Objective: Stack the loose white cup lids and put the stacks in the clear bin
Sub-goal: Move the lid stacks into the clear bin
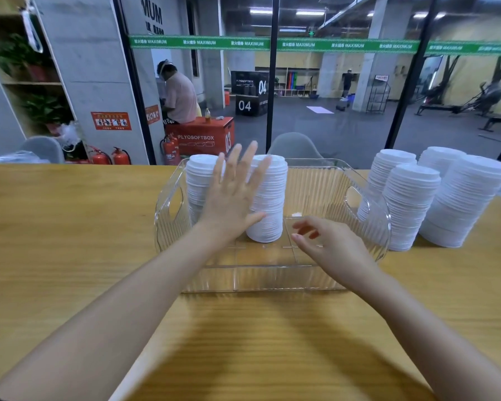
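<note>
The bin (385,227) sits at the far edge of the table (70,227). Two lid stacks (270,209) stand in its far left corner. The left hand (233,195) is flat, fingers spread wide, in front of them, holding nothing. The right hand (333,247) hangs over the bin's near side, fingers loosely bent, empty. Four more stacks (408,209) stand by the table's far right edge.

A gym: beyond the outstretched fingers (234,160), behind glass (330,125), are a red plyo box (198,138), exercise machines (486,96) and a green MAXIMUM banner (272,44).
</note>
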Demonstrator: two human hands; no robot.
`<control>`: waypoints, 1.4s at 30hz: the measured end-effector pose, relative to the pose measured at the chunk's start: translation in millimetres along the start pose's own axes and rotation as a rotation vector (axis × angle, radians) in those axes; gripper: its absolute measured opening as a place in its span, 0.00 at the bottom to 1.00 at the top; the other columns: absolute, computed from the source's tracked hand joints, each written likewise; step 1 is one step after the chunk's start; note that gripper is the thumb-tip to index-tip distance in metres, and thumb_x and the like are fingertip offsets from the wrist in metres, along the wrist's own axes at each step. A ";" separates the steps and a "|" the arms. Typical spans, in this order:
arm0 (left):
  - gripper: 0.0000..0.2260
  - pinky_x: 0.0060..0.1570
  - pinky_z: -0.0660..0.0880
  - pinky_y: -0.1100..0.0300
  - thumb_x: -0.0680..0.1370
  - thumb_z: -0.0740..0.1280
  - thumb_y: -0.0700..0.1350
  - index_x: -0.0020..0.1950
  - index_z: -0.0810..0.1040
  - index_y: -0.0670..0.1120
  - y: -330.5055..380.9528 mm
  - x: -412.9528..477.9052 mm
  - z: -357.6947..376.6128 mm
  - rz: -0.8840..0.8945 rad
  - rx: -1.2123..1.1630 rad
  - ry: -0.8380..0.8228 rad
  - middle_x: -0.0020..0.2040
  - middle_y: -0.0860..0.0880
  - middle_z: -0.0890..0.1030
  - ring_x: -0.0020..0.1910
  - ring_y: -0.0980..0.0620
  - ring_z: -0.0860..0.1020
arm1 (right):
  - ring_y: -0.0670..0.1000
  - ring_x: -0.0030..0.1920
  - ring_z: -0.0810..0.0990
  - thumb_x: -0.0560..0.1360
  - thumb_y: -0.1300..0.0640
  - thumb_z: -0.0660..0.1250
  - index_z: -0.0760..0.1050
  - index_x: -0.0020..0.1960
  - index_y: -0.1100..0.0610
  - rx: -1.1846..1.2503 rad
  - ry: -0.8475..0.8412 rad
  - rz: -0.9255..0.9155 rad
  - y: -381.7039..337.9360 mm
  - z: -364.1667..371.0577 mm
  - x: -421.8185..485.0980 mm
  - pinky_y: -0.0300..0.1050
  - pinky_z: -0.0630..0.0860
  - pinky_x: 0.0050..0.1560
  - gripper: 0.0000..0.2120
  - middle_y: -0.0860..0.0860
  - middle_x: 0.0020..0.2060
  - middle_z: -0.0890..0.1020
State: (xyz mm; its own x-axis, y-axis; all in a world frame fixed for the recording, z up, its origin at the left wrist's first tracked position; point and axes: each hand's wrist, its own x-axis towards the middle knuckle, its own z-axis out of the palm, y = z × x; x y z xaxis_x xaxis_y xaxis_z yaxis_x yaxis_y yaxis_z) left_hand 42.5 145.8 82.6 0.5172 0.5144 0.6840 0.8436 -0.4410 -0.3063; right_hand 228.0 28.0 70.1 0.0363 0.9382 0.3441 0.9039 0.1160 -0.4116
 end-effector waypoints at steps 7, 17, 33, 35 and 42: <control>0.50 0.77 0.46 0.45 0.72 0.71 0.63 0.80 0.45 0.44 -54.7 -6.2 -22.1 -0.309 -0.025 -0.298 0.79 0.37 0.51 0.78 0.39 0.50 | 0.41 0.51 0.79 0.78 0.46 0.65 0.77 0.60 0.45 0.066 -0.013 -0.013 -17.4 15.8 3.0 0.45 0.76 0.50 0.11 0.39 0.47 0.81; 0.43 0.74 0.55 0.49 0.76 0.72 0.51 0.79 0.47 0.41 -37.5 -11.6 -6.5 -0.487 -0.280 -0.281 0.78 0.35 0.50 0.77 0.39 0.51 | 0.41 0.52 0.79 0.79 0.45 0.63 0.76 0.60 0.44 0.000 -0.036 -0.019 -15.0 19.4 -1.9 0.43 0.72 0.46 0.11 0.37 0.47 0.80; 0.34 0.72 0.57 0.48 0.74 0.70 0.60 0.75 0.63 0.51 -54.7 11.2 -6.9 -0.243 -0.184 -0.290 0.71 0.48 0.68 0.70 0.44 0.65 | 0.42 0.54 0.79 0.81 0.45 0.61 0.75 0.62 0.45 -0.049 -0.046 -0.042 -15.2 17.0 -3.5 0.44 0.74 0.49 0.12 0.38 0.50 0.82; 0.35 0.74 0.54 0.47 0.74 0.70 0.60 0.76 0.61 0.51 -52.7 10.3 -6.0 -0.246 -0.186 -0.304 0.73 0.48 0.66 0.73 0.44 0.61 | 0.42 0.54 0.79 0.80 0.45 0.61 0.75 0.62 0.45 -0.044 -0.045 -0.048 -15.2 16.8 -3.6 0.43 0.73 0.48 0.12 0.38 0.49 0.81; 0.36 0.76 0.52 0.45 0.75 0.70 0.55 0.78 0.59 0.46 -10.8 15.9 -11.2 -0.125 -0.255 0.008 0.77 0.42 0.62 0.76 0.39 0.58 | 0.46 0.54 0.79 0.81 0.39 0.56 0.77 0.60 0.47 -0.148 -0.008 -0.135 -2.9 10.3 -14.1 0.48 0.73 0.52 0.18 0.41 0.50 0.82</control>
State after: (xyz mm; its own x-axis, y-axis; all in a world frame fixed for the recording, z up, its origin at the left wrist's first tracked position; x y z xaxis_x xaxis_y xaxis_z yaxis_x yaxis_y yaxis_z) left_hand 40.0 150.5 104.2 0.4099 0.5708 0.7115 0.8367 -0.5459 -0.0441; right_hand 220.5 17.8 57.7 -0.0923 0.9202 0.3805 0.9532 0.1921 -0.2334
